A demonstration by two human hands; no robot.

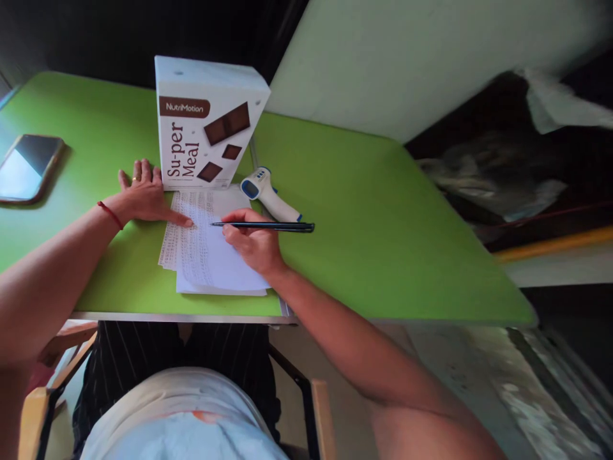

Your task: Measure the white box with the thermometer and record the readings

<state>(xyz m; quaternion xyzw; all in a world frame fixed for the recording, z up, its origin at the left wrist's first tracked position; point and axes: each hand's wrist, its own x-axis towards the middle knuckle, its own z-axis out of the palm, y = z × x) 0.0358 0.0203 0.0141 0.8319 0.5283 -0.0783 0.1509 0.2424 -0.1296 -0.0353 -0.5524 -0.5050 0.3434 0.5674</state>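
A black pen [287,226] is gripped in my right hand [256,243], its tip at the paper near the end of the written lines. Under that hand lies a small stack of white paper [230,275], its left part covered with rows of small marks too fine to read. My left hand [148,195] rests flat with fingers apart, the thumb pressing on the written side of the paper. Just beyond the sheets stands a white NutriMotion box [191,137] with brown pictures, beside my left fingertips. A white and blue infrared thermometer [271,197] lies right of the box.
A smartphone [31,169] lies on the left of the green table [364,223]. A pale wall [359,64] rises behind the table, and plastic bags [498,172] sit on a dark surface to the right. Wooden chair arms [322,415] flank my lap.
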